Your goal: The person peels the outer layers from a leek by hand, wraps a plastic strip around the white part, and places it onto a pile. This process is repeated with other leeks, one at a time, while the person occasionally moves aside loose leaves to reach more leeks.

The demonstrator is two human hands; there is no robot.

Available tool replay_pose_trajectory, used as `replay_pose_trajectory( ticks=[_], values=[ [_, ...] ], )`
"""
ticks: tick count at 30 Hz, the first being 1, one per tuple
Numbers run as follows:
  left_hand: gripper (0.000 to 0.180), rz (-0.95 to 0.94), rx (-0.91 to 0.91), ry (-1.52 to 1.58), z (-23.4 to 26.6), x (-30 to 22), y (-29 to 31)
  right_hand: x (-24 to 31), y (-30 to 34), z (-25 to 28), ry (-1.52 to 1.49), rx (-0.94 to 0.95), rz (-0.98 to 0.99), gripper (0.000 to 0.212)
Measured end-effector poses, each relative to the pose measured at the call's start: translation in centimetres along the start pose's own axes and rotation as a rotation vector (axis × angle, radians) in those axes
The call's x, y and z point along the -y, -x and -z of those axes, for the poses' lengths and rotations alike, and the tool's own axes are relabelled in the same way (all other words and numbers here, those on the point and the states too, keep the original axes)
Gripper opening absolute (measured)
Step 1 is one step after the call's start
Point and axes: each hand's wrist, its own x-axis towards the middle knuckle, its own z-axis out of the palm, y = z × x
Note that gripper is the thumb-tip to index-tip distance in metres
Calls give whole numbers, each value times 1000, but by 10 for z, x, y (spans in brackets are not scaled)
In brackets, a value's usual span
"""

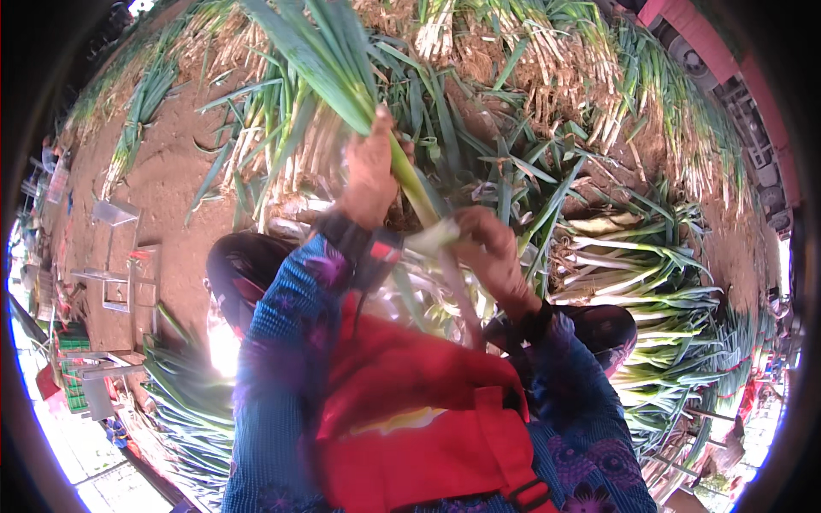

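Green crate (75, 385) far left, contents too small to tell. Green onion (413, 184) is mid-view, off the ground: long axis diagonal, leaves (321, 68) up-left, pale end (434, 237) down-right. Left hand (370, 171) wrapped around its stalk. Right hand (491, 256) curled at the pale end; blurred, can't tell if gripping.

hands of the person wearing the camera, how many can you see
2: the left hand grips a green stalk at upper centre; the right hand is by its blurred lower end. Neither is fully hidden.
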Motion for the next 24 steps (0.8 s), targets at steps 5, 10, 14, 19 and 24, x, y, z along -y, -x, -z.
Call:
replay_pose_trajectory(
  ticks=[5, 10, 14, 19, 24],
  values=[
    [34, -110, -224, 139, 3, -9, -43, 20, -8, -10, -717, -149, -326, 14],
    [36, -133, -372, 165, 8, -14, -62, 17, 0, 9, -629, -54, -251, 13],
    [42, -173, -539, 160, 48, -28, -91, 24, 17, 26, -485, -24, -248, 13],
    [53, -272, -524, -14, 128, -58, -129, 65, 51, 57, -557, -395, -344, 23],
    [44, -176, -474, 205, 171, -91, -131, 63, 124, 200, -786, -288, -202, 48]
  ],
)
